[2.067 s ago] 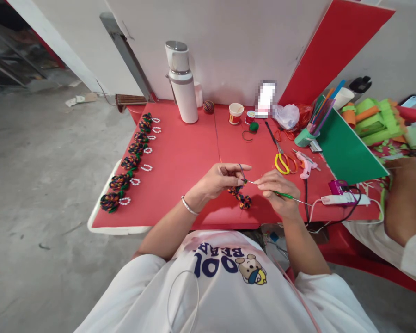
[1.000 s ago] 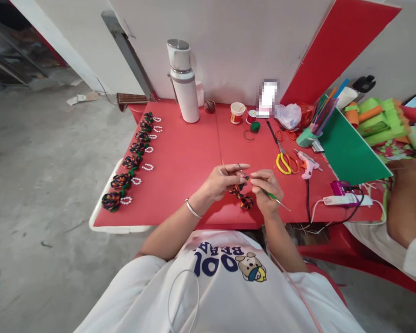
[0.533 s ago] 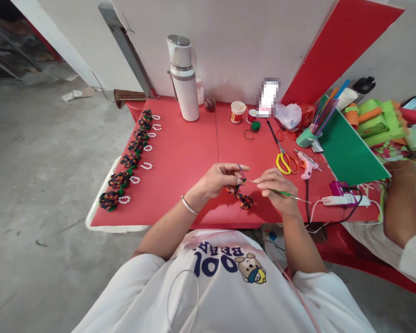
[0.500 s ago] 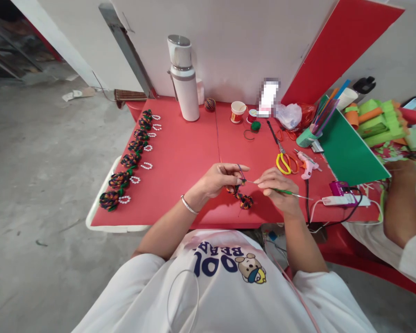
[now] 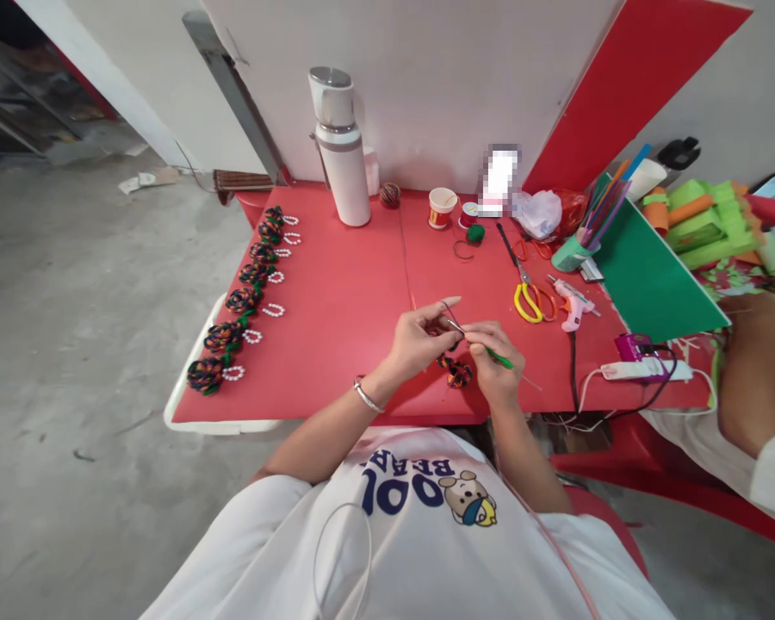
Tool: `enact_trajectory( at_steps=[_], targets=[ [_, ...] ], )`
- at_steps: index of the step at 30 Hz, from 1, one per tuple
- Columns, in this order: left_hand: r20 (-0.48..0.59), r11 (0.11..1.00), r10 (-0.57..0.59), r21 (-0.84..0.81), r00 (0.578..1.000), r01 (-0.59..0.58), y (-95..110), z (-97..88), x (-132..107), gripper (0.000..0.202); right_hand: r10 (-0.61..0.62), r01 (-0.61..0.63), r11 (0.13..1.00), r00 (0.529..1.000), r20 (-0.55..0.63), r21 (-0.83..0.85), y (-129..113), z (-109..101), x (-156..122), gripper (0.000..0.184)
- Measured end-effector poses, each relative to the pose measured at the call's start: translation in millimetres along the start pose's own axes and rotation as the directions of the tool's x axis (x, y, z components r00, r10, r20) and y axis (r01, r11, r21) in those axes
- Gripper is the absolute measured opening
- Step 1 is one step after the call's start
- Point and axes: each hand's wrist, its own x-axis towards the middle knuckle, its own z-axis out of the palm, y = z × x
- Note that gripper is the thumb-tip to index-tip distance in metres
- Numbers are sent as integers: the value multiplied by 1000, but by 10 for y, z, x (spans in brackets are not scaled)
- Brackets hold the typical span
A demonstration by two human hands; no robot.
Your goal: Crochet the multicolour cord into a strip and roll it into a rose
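Observation:
My left hand [image 5: 419, 337] pinches a dark multicoloured crochet piece [image 5: 458, 374], whose curled end hangs below the fingers over the red table. Yarn [image 5: 406, 258] runs from a multicoloured yarn ball [image 5: 390, 195] at the back to this hand, and a strand passes over its raised index finger. In my right hand [image 5: 496, 357] is a crochet hook [image 5: 500, 358] with a green grip; its tip meets the work at the left fingertips. The stitches there are hidden by the fingers.
Along the left edge lie several crocheted pieces [image 5: 223, 336] with white bead loops [image 5: 272, 310]. A white bottle [image 5: 345, 164], paper cup [image 5: 442, 208] and green yarn ball [image 5: 475, 233] stand behind. Scissors [image 5: 528, 301], a pink glue gun [image 5: 573, 306] and a power strip [image 5: 646, 370] lie right, near another person's arm [image 5: 753, 370].
My right hand has moved left with the hook, bringing it up against my left hand. The left hand has turned slightly and shifted a little to the right.

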Motion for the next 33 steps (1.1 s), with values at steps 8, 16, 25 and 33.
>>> enact_trajectory(
  at_steps=[8,16,25,33],
  targets=[
    [168,983,-54,-165,984,82,-57,-51,63,65,-45,44,999,976,-215,-8,42,89,33,18],
    [224,996,-82,-23,971,89,124,-231,66,54,47,-237,909,876,480,343,161,-437,568,21],
    [-3,971,25,236,1000,-23,117,-156,91,46,-24,46,999,803,595,-23,-217,-606,796,15],
    [153,968,-133,-191,979,162,72,-176,130,57,-302,333,890,942,146,-312,6,-160,125,23]
  ],
)
